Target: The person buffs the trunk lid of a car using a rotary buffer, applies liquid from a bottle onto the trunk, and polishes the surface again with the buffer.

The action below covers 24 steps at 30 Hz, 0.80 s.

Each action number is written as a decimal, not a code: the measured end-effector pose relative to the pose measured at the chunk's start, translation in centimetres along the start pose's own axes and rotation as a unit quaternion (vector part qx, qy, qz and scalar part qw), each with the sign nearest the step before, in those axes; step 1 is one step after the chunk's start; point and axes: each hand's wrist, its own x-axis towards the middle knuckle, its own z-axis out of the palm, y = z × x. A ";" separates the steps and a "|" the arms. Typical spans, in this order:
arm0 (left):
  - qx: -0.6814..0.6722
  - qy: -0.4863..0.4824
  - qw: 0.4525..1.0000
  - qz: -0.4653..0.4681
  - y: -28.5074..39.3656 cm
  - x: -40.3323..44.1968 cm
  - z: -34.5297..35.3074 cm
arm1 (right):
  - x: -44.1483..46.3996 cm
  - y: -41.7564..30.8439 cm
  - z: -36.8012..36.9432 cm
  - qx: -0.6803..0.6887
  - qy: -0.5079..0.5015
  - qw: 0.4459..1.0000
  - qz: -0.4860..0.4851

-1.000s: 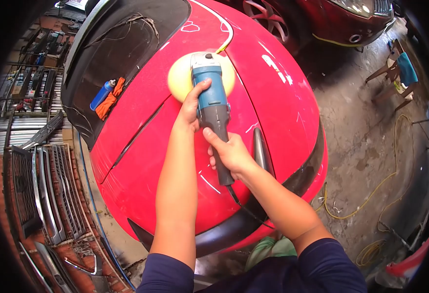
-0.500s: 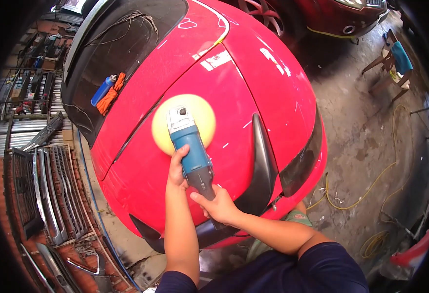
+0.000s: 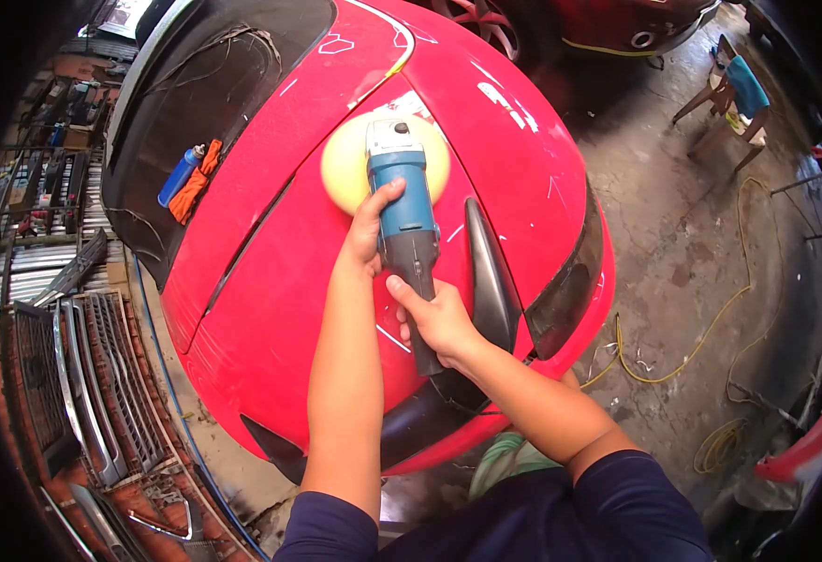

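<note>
A blue and black power polisher (image 3: 405, 201) with a round yellow pad (image 3: 344, 167) lies against the glossy red car panel (image 3: 289, 347). My left hand (image 3: 371, 228) is wrapped round the blue body from its left side, thumb on top. Lower down, my right hand (image 3: 434, 317) grips the black rear handle, its thumb along the top. The pad's centre is hidden under the tool's silver head. A black curved trim piece (image 3: 491, 281) is to the right of the hands. On the dark glass lie a blue bottle (image 3: 181, 176) and an orange cloth (image 3: 195, 184).
A chair (image 3: 734, 103) with a blue cloth stands at the upper right, below another dark red car (image 3: 608, 23). A yellow hose (image 3: 682, 367) runs over the concrete floor. Grilles (image 3: 102, 384) and other car parts lie at the left.
Over the last half second the polisher and both hands have moved up and to the right across the panel, after coming down and left before that. Both hands have kept their hold.
</note>
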 end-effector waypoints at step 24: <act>-0.016 0.051 0.998 0.014 -2.4 -6.9 -3.1 | -4.1 4.2 2.0 0.033 -0.063 0.997 0.032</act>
